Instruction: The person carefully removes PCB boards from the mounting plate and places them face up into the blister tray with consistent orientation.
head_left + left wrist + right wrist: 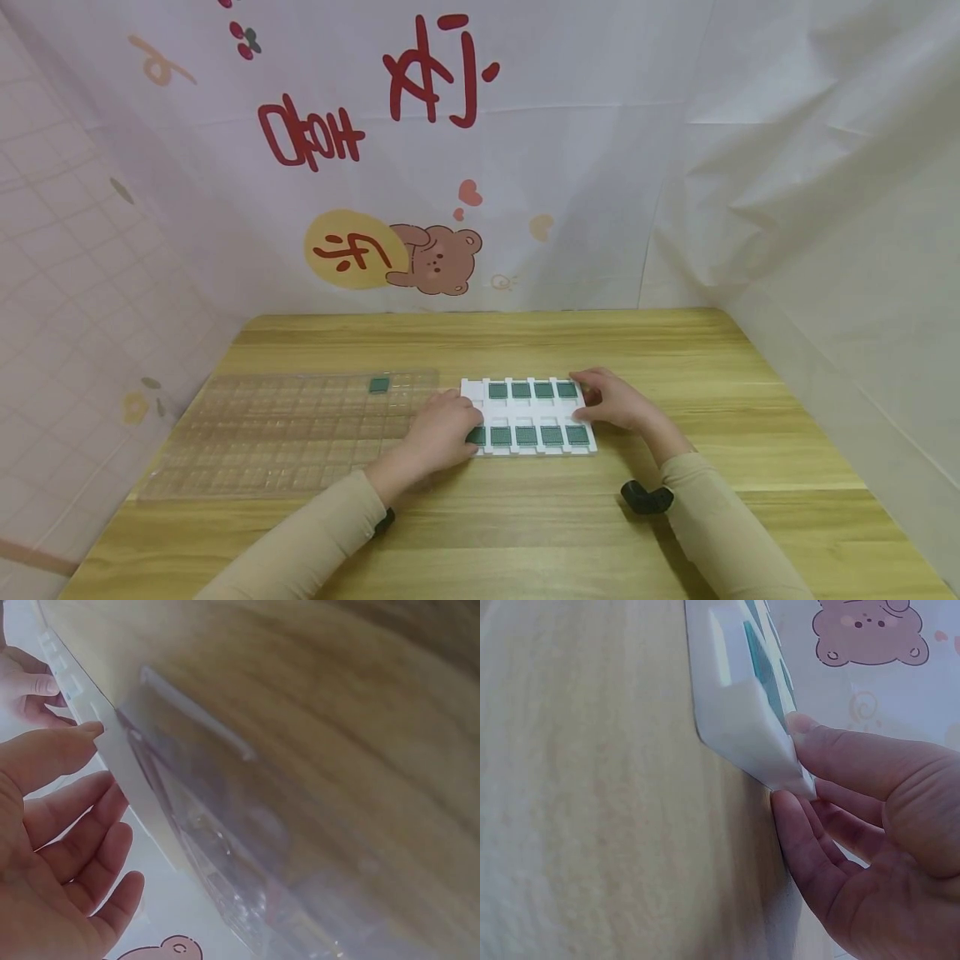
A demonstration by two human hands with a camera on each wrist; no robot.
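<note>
The head view faces forward and down over the tabletop (525, 533), at the longest range, and spans the left hand (442, 429), right hand (618, 402) and rear wall (585, 167); the left wrist view sits close, rolled sideways, tabletop on its right; the right wrist view, also close, is rolled oppositely, tabletop on its left; all three share the white tray (517, 411) and bear print (450, 260); head and left wrist views share the clear tray (255, 433).

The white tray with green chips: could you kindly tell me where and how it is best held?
The white tray is best gripped, I'd judge, by its short ends, coming from left and right: it is long, with green chips lying uncovered on top.
</note>
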